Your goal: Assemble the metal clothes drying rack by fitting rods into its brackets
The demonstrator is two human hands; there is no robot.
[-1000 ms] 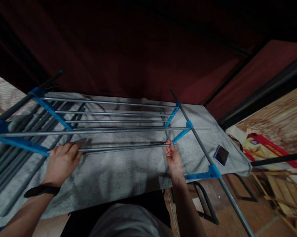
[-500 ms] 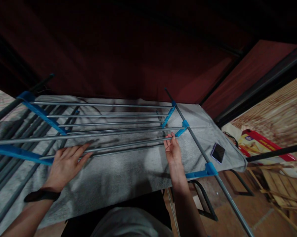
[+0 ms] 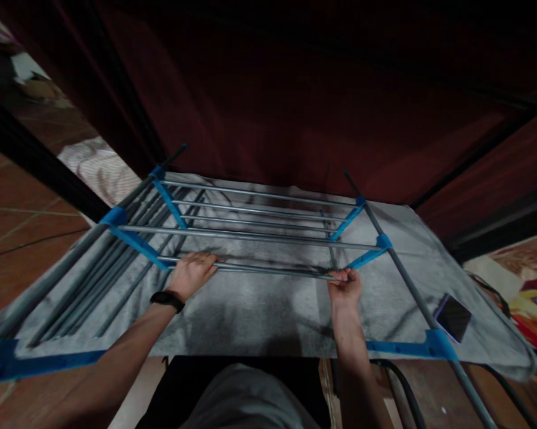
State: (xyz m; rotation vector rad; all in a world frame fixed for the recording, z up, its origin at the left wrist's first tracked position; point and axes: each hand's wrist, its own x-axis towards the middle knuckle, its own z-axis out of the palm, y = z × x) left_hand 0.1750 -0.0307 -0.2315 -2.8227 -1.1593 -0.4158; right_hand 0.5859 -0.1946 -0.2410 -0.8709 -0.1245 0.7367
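1. Nearest, two blue brackets lie at the near edge of the cloth [image 3: 286, 322]: the left one [image 3: 49, 363] by the near left corner, the right one [image 3: 406, 349] on the right pole [image 3: 411, 286], which crosses the cloth and passes over that edge.
2. The left hand [image 3: 192, 274], with a wristband [image 3: 167, 300] behind it, lies over the left part of the rod [image 3: 272, 271], its fingers together and bent around it.
3. The right hand [image 3: 345, 285] is turned palm up, fingers curled and clamped on the rod's right end.
4. The rod spans the middle of the cloth, roughly parallel to the near edge; whether it touches the cloth cannot be told.
5. The phone [image 3: 453, 317] lies right of the right pole, toward the near right corner.
6. Loose tubes [image 3: 111, 271] lie side by side along the left edge, beside the left pole [image 3: 56, 277].
7. Beyond the rod, a bar [image 3: 250, 237] joins the two middle brackets [image 3: 134, 240].
8. Farther still, three thinner bars [image 3: 259, 210] run between the far brackets [image 3: 170, 202].
9. The dark red curtain [image 3: 272, 107] hangs behind the far edge.
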